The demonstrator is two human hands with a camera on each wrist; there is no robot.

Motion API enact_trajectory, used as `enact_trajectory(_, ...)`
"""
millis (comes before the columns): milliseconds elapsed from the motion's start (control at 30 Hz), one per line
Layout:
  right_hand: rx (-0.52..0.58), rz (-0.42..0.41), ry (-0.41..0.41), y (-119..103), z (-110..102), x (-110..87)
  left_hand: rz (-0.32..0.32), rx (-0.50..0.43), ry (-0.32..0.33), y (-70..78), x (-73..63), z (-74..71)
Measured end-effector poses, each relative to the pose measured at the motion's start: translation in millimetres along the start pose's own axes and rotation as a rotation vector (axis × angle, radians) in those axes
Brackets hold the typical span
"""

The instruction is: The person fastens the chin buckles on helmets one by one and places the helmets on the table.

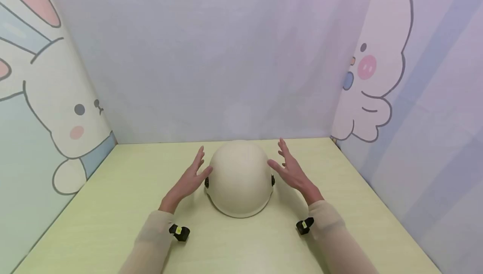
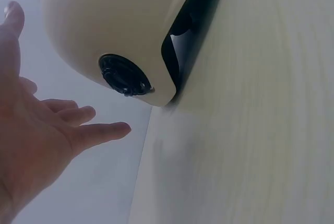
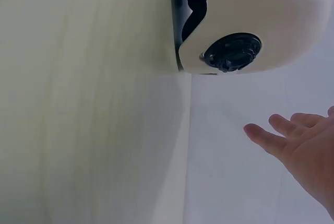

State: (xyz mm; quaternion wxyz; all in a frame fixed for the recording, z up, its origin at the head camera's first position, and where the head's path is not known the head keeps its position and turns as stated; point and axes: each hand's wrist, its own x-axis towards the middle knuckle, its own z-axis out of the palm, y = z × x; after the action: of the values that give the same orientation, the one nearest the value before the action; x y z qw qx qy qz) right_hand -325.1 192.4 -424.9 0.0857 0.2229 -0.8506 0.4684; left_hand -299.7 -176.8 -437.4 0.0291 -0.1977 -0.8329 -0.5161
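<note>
A cream-white helmet (image 1: pixel 240 179) rests on the table, dome up, with a round black fitting on each side. One fitting (image 2: pixel 124 74) shows in the left wrist view, and the opposite fitting (image 3: pixel 233 51) in the right wrist view. My left hand (image 1: pixel 190 179) is held up beside the helmet's left side, fingers spread and apart from the shell in its wrist view. On the other side my right hand (image 1: pixel 294 173) is raised likewise, fingers extended, with a gap to the helmet. Neither hand holds anything. The helmet's inside is mostly hidden.
The pale yellow wood-grain table (image 1: pixel 132 181) meets a plain grey-lilac curtain (image 1: pixel 207 56) at its back edge. Cartoon-printed panels, one with a rabbit (image 1: pixel 64 102), stand along the left and right sides. A black wrist device (image 1: pixel 180 232) sits on each sleeve.
</note>
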Motion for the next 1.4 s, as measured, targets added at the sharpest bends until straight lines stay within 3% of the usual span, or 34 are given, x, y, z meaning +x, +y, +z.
enact_trajectory(367,-0.003,0.034,-0.061,-7,11,-0.2,-0.054,-0.036,-0.043,1.9,-0.4,6.2)
enact_trajectory(500,-0.015,0.044,-0.085,-9,14,0.2,-0.049,-0.034,-0.047,-4.2,-0.5,10.2)
enact_trajectory(800,-0.016,0.038,-0.128,-13,18,-0.5,-0.053,-0.070,-0.083,-5.7,0.1,14.2)
enact_trajectory(1167,-0.040,0.010,-0.140,-17,20,0.4,-0.082,-0.051,-0.114,-0.9,1.6,14.5)
enact_trajectory(1400,-0.055,0.006,-0.148,-16,21,0.1,-0.162,-0.079,-0.118,1.2,0.1,14.3)
